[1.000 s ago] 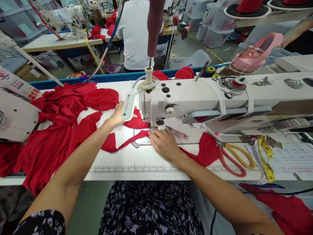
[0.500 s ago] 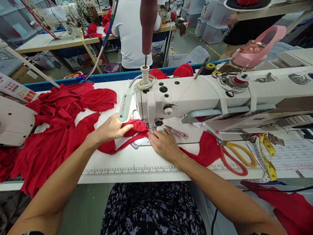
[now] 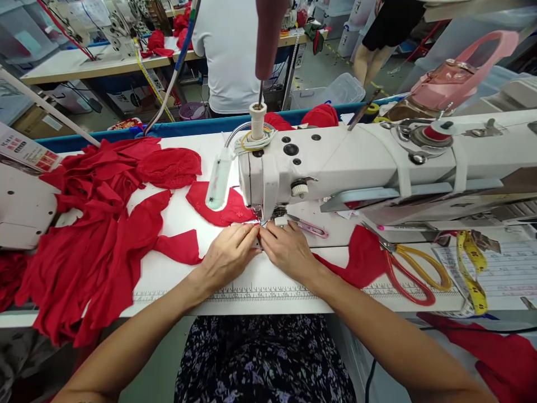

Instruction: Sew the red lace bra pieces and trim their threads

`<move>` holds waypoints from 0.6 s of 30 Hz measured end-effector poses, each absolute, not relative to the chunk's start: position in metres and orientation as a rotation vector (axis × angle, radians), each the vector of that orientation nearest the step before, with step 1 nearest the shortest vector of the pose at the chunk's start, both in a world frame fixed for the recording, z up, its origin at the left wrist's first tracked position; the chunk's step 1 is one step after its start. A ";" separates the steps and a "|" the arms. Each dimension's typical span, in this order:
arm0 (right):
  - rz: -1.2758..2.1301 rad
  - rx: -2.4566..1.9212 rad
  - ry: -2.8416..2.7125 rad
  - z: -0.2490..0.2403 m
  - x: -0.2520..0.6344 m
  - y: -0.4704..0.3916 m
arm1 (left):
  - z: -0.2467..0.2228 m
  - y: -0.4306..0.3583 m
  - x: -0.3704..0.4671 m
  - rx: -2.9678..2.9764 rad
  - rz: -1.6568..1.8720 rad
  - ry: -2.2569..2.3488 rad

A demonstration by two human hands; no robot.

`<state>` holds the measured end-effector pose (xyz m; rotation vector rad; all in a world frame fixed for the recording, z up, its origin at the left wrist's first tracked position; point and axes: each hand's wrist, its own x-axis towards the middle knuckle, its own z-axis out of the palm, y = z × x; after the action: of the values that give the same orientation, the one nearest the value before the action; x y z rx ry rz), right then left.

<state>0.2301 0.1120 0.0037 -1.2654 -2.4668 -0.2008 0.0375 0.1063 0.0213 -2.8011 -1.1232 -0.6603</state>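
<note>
A white sewing machine (image 3: 268, 173) stands before me, its needle area just beyond my fingertips. My left hand (image 3: 232, 249) and my right hand (image 3: 287, 246) meet at the presser foot, fingers pinched on the edge of red fabric (image 3: 222, 208). One embroidered part of that fabric lies flat behind my left hand. Another red strip (image 3: 361, 257) runs out from under my right hand toward the right. Most of the cloth between the hands is hidden by the fingers. Pink thread snips (image 3: 310, 227) lie close behind my right hand.
A large heap of red fabric pieces (image 3: 104, 224) covers the left of the table. Scissors (image 3: 411, 268) with red and yellow handles, a yellow measuring tape (image 3: 472, 268) and a written sheet (image 3: 509, 268) lie right. A ruler strip (image 3: 272, 294) lines the front edge. People stand beyond.
My left hand has moved right and nearer to me, from the cloth left of the needle to beside my right hand. The embroidered red piece now lies spread behind it.
</note>
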 end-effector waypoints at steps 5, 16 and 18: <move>-0.180 -1.305 -2.494 0.004 0.230 0.111 | 0.006 0.108 0.037 -2.821 -0.655 -1.164; -0.234 -1.264 -2.467 -0.003 0.234 0.109 | 0.008 0.106 0.038 -2.732 -0.641 -1.134; -0.249 -1.262 -2.461 -0.002 0.234 0.109 | 0.010 0.107 0.039 -2.729 -0.634 -1.142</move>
<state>0.2343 0.1092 -0.0022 -1.2617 -2.4607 -0.2493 0.0389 0.1066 0.0103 -2.7293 -1.1416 -0.6345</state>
